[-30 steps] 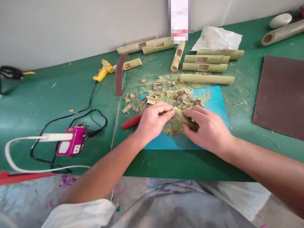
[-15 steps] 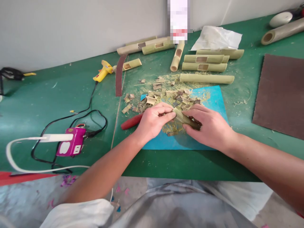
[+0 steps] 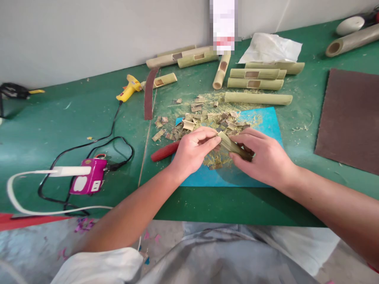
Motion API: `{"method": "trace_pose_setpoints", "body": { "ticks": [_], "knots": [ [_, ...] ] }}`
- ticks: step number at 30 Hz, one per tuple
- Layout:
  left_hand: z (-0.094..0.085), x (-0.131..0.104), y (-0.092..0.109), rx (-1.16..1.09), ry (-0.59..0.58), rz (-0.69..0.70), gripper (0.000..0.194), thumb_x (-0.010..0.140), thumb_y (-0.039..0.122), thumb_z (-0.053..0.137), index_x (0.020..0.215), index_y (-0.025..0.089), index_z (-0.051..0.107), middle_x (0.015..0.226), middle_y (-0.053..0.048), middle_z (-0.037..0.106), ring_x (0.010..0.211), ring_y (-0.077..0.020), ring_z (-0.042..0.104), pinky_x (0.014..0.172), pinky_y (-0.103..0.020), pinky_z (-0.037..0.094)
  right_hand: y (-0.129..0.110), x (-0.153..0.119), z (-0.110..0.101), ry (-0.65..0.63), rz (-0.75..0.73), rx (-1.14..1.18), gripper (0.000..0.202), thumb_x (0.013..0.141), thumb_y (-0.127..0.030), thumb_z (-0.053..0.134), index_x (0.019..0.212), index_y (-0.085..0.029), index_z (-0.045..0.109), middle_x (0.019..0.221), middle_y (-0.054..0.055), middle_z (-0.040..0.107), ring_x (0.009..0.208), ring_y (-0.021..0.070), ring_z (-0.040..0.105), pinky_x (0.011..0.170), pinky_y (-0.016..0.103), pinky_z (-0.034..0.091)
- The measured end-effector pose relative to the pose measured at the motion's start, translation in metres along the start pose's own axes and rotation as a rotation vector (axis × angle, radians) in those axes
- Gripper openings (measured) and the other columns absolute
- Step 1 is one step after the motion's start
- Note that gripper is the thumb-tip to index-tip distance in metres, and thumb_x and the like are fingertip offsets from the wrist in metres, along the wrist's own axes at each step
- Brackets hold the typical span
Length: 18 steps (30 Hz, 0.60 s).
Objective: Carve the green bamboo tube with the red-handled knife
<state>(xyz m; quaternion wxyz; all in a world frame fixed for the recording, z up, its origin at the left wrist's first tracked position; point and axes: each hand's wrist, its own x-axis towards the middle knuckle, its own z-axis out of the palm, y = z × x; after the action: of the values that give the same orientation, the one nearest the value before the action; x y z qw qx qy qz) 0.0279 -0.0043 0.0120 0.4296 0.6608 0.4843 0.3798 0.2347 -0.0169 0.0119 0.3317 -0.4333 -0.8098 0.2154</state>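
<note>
Slanting toward ten o'clock, a rounded, straight-sided, pale-green bamboo piece (image 3: 232, 146) was gripped by the left hand (image 3: 192, 152) and right hand (image 3: 265, 157).

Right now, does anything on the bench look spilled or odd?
Yes: bamboo offcuts and yellowish shavings spill past the blue sheet onto the green table, scattered rather than gathered. The held bamboo piece is partly hidden; damage there is unclear.

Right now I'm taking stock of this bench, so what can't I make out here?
Head view throughout:
held piece: lower end, covered by the right hand
red handle: right end, hidden behind the left hand
large tube: far end, cut off by the right edge
brown sheet: right side, cut off there too
sign: wording, blurred into blocks
</note>
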Motion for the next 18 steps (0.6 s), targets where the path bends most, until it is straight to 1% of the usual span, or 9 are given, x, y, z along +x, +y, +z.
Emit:
{"method": "trace_pose_setpoints", "body": {
  "ticks": [2,4,5,8,9,11,14,16,18],
  "knots": [
    [0.0009,0.0,0.0002,-0.028,0.0,-0.003,0.008,0.086,0.026,0.071,0.082,0.019,0.071,0.098,-0.004,0.067,0.093,-0.017,0.062,0.084,-0.029,0.051,-0.0006,-0.0003,0.0002,0.01,-0.01,0.0,0.021,0.081,-0.018,0.061,0.101,-0.018,0.069,0.09,0.006,0.067,0.068,0.0151,0.06,0.062,0.029,0.049],
    [0.0004,-0.0002,0.001,-0.035,-0.009,-0.005,0.008,0.083,0.025,0.074,0.08,0.019,0.07,0.1,-0.004,0.066,0.093,-0.0172,0.063,0.083,-0.029,0.051,-0.0019,-0.0005,0.0005,0.009,-0.016,0.001,0.021,0.081,-0.018,0.06,0.101,-0.018,0.069,0.09,0.006,0.067,0.068,0.0147,0.059,0.061,0.028,0.048],
    [-0.0003,-0.0003,0.0016,-0.022,-0.01,-0.003,0.01,0.084,0.026,0.072,0.078,0.018,0.07,0.099,-0.004,0.067,0.092,-0.0172,0.063,0.083,-0.029,0.051,-0.0027,-0.0006,0.0006,0.003,-0.015,0.008,0.021,0.081,-0.018,0.06,0.1,-0.018,0.069,0.089,0.005,0.067,0.067,0.0145,0.059,0.061,0.028,0.048],
    [-0.0022,-0.0008,0.0027,0.026,0.021,0.015,0.027,0.093,0.031,0.062,0.071,0.018,0.07,0.092,-0.005,0.067,0.086,-0.0164,0.062,0.081,-0.029,0.051,-0.0039,-0.0006,0.0004,-0.013,-0.003,0.032,0.02,0.082,-0.019,0.061,0.1,-0.019,0.069,0.088,0.005,0.066,0.066,0.0139,0.058,0.061,0.028,0.049],
    [-0.0024,-0.001,0.0027,0.022,0.032,0.02,0.028,0.094,0.032,0.06,0.071,0.018,0.069,0.092,-0.005,0.067,0.086,-0.0163,0.062,0.081,-0.029,0.051,-0.0037,-0.0006,0.0001,-0.012,0.0,0.036,0.02,0.081,-0.019,0.061,0.1,-0.019,0.069,0.088,0.005,0.066,0.066,0.0138,0.057,0.061,0.028,0.049],
    [-0.0022,-0.001,0.002,-0.018,0.025,0.02,0.021,0.091,0.03,0.064,0.074,0.018,0.07,0.096,-0.005,0.066,0.09,-0.0168,0.062,0.081,-0.029,0.051,-0.0027,-0.0006,-0.0006,-0.01,0.001,0.043,0.022,0.081,-0.018,0.061,0.101,-0.018,0.069,0.088,0.005,0.066,0.065,0.0134,0.057,0.061,0.028,0.049],
    [-0.0022,-0.0005,0.0011,-0.097,-0.031,-0.028,0.01,0.083,0.027,0.073,0.08,0.018,0.071,0.102,-0.005,0.064,0.094,-0.0177,0.063,0.084,-0.03,0.051,-0.0014,-0.0008,-0.0014,-0.009,0.0,0.072,0.021,0.08,-0.018,0.061,0.1,-0.017,0.069,0.086,0.004,0.064,0.064,0.0127,0.056,0.06,0.028,0.049],
    [-0.003,-0.0001,0.0015,-0.094,-0.051,-0.056,0.012,0.082,0.028,0.073,0.076,0.018,0.07,0.099,-0.005,0.064,0.092,-0.018,0.062,0.086,-0.032,0.05,-0.0018,-0.0007,-0.0015,-0.021,0.014,0.104,0.02,0.08,-0.018,0.062,0.098,-0.017,0.069,0.084,0.003,0.063,0.063,0.0123,0.055,0.059,0.028,0.048],
    [-0.0039,-0.0002,0.0025,-0.054,-0.018,-0.051,0.022,0.088,0.031,0.067,0.07,0.018,0.067,0.093,-0.005,0.064,0.089,-0.0177,0.061,0.086,-0.033,0.05,-0.0029,-0.0002,-0.0015,-0.044,0.043,0.14,0.02,0.079,-0.018,0.063,0.098,-0.018,0.069,0.082,0.002,0.062,0.063,0.012,0.055,0.059,0.028,0.049]
  ]
}}
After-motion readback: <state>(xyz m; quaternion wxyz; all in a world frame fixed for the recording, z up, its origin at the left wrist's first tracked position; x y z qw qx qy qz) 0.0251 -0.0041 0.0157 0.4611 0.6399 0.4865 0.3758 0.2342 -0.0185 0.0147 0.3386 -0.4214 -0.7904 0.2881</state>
